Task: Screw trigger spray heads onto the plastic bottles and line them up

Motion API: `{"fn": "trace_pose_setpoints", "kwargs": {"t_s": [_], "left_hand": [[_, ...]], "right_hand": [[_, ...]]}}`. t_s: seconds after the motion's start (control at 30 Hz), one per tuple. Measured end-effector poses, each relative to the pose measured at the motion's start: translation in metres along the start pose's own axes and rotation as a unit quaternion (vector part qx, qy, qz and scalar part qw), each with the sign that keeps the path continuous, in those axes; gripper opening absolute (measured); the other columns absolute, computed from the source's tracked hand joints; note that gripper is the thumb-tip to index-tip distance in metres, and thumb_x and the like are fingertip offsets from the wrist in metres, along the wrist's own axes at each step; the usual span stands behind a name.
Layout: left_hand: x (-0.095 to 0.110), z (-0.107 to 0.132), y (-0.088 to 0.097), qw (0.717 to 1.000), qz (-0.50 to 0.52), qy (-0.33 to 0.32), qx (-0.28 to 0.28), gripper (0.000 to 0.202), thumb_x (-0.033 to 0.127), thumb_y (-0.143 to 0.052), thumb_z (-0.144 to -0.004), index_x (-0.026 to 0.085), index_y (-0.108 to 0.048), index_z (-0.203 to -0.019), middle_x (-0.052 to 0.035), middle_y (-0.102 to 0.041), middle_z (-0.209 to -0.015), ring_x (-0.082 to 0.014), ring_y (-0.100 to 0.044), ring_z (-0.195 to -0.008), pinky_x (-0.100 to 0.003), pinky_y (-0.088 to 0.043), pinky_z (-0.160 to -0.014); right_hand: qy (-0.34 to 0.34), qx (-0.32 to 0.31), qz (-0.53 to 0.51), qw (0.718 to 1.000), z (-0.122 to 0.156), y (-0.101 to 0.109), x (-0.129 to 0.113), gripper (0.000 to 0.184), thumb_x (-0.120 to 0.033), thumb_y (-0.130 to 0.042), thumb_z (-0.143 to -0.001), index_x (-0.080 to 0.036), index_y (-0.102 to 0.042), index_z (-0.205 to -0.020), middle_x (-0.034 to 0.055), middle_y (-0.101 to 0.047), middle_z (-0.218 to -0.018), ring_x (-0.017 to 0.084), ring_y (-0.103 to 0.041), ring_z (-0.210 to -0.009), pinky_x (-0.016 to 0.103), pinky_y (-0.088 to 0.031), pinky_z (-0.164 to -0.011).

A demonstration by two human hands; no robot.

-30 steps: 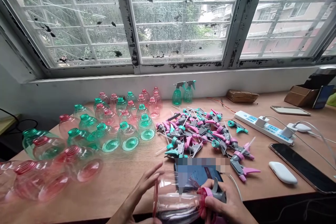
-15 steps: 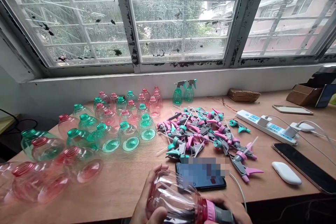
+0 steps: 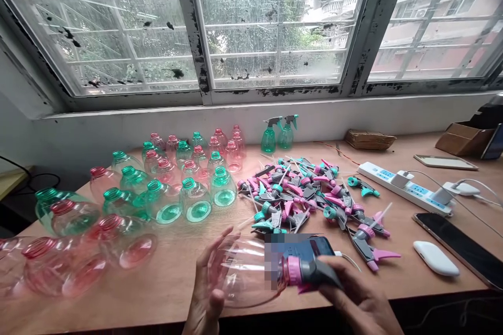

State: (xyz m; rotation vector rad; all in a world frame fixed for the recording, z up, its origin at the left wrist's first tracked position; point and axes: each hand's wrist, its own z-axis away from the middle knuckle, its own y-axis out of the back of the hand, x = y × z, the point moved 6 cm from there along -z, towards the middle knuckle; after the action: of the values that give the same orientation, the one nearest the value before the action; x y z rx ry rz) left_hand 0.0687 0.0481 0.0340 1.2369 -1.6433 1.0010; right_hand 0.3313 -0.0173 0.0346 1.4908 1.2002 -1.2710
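- We face a barred window (image 3: 275, 36) above the far edge of our table (image 3: 176, 267).
- To our left, clear green and pink open-necked jars (image 3: 223, 188) stand in a loose crowd.
- Right of them lies a heap (image 3: 301, 193) of grey, pink and teal spray tops, tubes poking out.
- A white power strip (image 3: 404, 188) runs slantwise beyond the heap's right side.
- Our left hand (image 3: 202, 285) rises from the near edge, wrist low, palm turned inward. Its fingers open wide around the bottle's base end, reaching up behind it, with the thumb bent in front.
- Our right hand (image 3: 356, 293) comes in from the lower right, knuckles outward. Thumb and forefinger close in a narrow grip on the head; we cannot tell how the other fingers sit.
- The pinkish bottle (image 3: 247, 277) lies sideways between our hands, above the table's near edge, neck to the right.
- A phone (image 3: 314, 246) lies just behind it, partly covered.
- The grey head (image 3: 320, 273), with its pink collar, sits at the bottle's neck.
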Motion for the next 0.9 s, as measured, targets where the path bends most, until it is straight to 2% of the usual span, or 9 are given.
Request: {"fn": "trace_pose_setpoints", "kwargs": {"t_s": [0.07, 0.13, 0.27, 0.33, 0.43, 0.57, 0.67, 0.8, 0.9], "left_hand": [[-0.003, -0.001, -0.003, 0.999, -0.019, -0.003, -0.038, 0.078, 0.085, -0.053, -0.091, 0.042, -0.053, -0.156, -0.0051, -0.041, -0.177, -0.0435, -0.039, -0.161, -0.063, -0.036, -0.130], [-0.006, -0.003, -0.004, 0.998, -0.043, 0.011, -0.055, 0.084, 0.085, -0.056, -0.090, 0.040, -0.049, -0.161, -0.0047, -0.033, -0.181, -0.0443, -0.029, -0.166, -0.063, -0.028, -0.134], [-0.013, -0.010, 0.003, 0.993, -0.046, 0.102, -0.032, 0.068, 0.064, -0.057, -0.103, 0.038, -0.042, -0.164, -0.0083, -0.040, -0.177, -0.0402, -0.036, -0.163, -0.058, -0.035, -0.131], [-0.013, -0.015, 0.005, 0.992, -0.032, 0.123, -0.027, 0.060, 0.056, -0.056, -0.106, 0.035, -0.046, -0.162, -0.0093, -0.042, -0.176, -0.0385, -0.040, -0.161, -0.054, -0.041, -0.128], [-0.012, -0.019, 0.006, 0.991, -0.019, 0.127, -0.026, 0.055, 0.053, -0.057, -0.107, 0.035, -0.051, -0.158, -0.0080, -0.043, -0.176, -0.0368, -0.044, -0.158, -0.050, -0.045, -0.124], [-0.014, -0.016, 0.006, 0.990, -0.015, 0.134, -0.043, 0.056, 0.053, -0.061, -0.105, 0.037, -0.052, -0.158, -0.0075, -0.046, -0.174, -0.0353, -0.046, -0.157, -0.049, -0.044, -0.126], [-0.016, -0.011, 0.005, 0.988, -0.012, 0.139, -0.066, 0.058, 0.052, -0.062, -0.106, 0.036, -0.050, -0.160, -0.0099, -0.048, -0.172, -0.0346, -0.046, -0.158, -0.049, -0.043, -0.129], [-0.018, -0.008, 0.004, 0.990, 0.011, 0.106, -0.094, 0.055, 0.051, -0.065, -0.104, 0.038, -0.054, -0.156, -0.0093, -0.040, -0.177, -0.0356, -0.049, -0.156, -0.048, -0.046, -0.125], [-0.019, -0.007, -0.003, 0.983, 0.011, 0.060, -0.171, 0.058, 0.062, -0.062, -0.102, 0.036, -0.060, -0.153, -0.0131, -0.047, -0.172, -0.0373, -0.059, -0.146, -0.050, -0.052, -0.119]], "right_hand": [[0.052, 0.046, 0.054, 0.996, -0.016, 0.017, -0.023, 0.033, -0.058, -0.073, -0.099, -0.029, -0.083, -0.112, 0.0052, -0.086, -0.094, 0.027, -0.083, -0.080, 0.031, -0.069, -0.071], [0.132, 0.014, 0.106, 0.985, -0.042, 0.024, -0.053, 0.029, -0.049, -0.071, -0.104, -0.029, -0.080, -0.122, 0.0049, -0.086, -0.089, 0.026, -0.081, -0.069, 0.031, -0.067, -0.060], [0.236, 0.136, 0.141, 0.952, -0.121, 0.044, -0.112, 0.029, -0.047, -0.071, -0.103, -0.023, -0.073, -0.118, 0.0063, -0.084, -0.087, 0.026, -0.080, -0.069, 0.037, -0.068, -0.064], [0.263, 0.141, 0.173, 0.938, -0.171, 0.036, -0.135, 0.034, -0.040, -0.063, -0.107, -0.020, -0.059, -0.134, 0.0105, -0.084, -0.100, 0.027, -0.082, -0.074, 0.039, -0.067, -0.065], [0.244, 0.133, 0.323, 0.905, -0.249, 0.010, -0.152, 0.039, -0.020, -0.050, -0.106, -0.013, -0.048, -0.145, 0.0166, -0.083, -0.106, 0.029, -0.081, -0.080, 0.042, -0.066, -0.072], [0.234, 0.099, 0.405, 0.878, -0.326, -0.037, -0.139, 0.040, -0.016, -0.056, -0.107, -0.015, -0.057, -0.147, 0.0173, -0.084, -0.109, 0.037, -0.079, -0.099, 0.049, -0.061, -0.088], [0.204, 0.085, 0.451, 0.865, -0.363, -0.066, -0.108, 0.036, -0.023, -0.065, -0.109, -0.016, -0.062, -0.145, 0.0158, -0.078, -0.126, 0.033, -0.077, -0.109, 0.051, -0.063, -0.095], [0.182, 0.071, 0.485, 0.852, -0.398, -0.088, -0.076, 0.035, -0.033, -0.073, -0.107, -0.019, -0.067, -0.138, 0.0102, -0.072, -0.138, 0.028, -0.075, -0.112, 0.050, -0.065, -0.094], [0.179, 0.067, 0.503, 0.843, -0.422, -0.096, -0.070, 0.035, -0.032, -0.073, -0.107, -0.019, -0.067, -0.139, 0.0110, -0.072, -0.138, 0.029, -0.075, -0.113, 0.051, -0.065, -0.094]]}}
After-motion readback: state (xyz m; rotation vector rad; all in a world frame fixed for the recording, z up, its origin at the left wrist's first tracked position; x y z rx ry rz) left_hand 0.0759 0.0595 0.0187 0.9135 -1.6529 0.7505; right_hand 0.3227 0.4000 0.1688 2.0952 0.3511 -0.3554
